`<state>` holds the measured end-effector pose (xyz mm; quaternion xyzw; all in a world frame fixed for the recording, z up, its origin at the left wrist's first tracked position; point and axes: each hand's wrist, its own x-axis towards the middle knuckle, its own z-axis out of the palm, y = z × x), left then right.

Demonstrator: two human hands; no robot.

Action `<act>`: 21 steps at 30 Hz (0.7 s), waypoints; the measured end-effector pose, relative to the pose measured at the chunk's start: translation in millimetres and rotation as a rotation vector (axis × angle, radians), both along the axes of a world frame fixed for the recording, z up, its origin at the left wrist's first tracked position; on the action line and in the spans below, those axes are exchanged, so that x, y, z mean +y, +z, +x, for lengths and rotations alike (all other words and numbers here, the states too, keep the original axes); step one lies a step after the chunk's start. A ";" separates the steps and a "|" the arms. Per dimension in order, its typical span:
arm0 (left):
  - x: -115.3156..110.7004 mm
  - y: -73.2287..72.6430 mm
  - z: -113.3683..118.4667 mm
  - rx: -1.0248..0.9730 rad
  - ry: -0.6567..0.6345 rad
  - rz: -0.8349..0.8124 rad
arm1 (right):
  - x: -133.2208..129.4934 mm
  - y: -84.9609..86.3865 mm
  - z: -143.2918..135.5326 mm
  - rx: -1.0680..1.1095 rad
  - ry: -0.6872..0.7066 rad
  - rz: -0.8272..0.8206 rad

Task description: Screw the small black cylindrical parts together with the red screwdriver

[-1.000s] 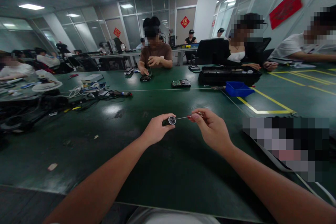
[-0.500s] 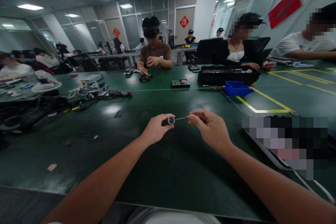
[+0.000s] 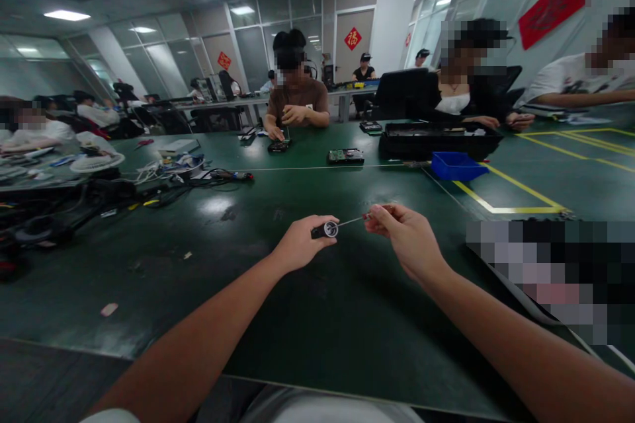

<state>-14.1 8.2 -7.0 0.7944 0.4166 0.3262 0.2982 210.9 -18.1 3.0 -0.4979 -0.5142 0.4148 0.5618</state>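
Down in front, a pale scrap (image 3: 109, 309) lies on the green table (image 3: 317, 330), off to the left. Now the hands, side by side above the tabletop! The left hand (image 3: 301, 246) has the part (image 3: 326, 230) pinched between thumb and fingers, a small black cylinder with its silver ring end facing us. Across from it, the right hand (image 3: 409, 239) pinches the screwdriver (image 3: 351, 220) by its handle, thin shaft pointing left, right up at that ring; whether the tip is inside, I cannot tell. Beyond, cables (image 3: 218, 176) tangle at left, a blue bin (image 3: 457, 166) sits before a black tray (image 3: 399, 145), and a circuit board (image 3: 346, 156) lies mid-table. Across, a co-worker (image 3: 300, 102) bends over a black device (image 3: 279, 145).
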 end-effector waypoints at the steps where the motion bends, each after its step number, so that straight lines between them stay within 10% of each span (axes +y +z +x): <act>1: -0.3 0.1 0.1 0.000 0.010 0.003 | -1.5 0.7 0.3 -0.048 -0.005 0.032; 8: -1.1 3.6 0.3 0.042 0.077 0.059 | -20.3 7.7 -6.3 -0.363 0.074 0.274; 15: -3.7 1.7 2.9 0.145 0.006 0.100 | -22.7 10.9 -8.7 -0.565 -0.097 0.230; 21: -2.6 2.0 1.1 0.130 0.045 0.093 | -21.7 7.5 -6.3 -0.535 0.015 0.212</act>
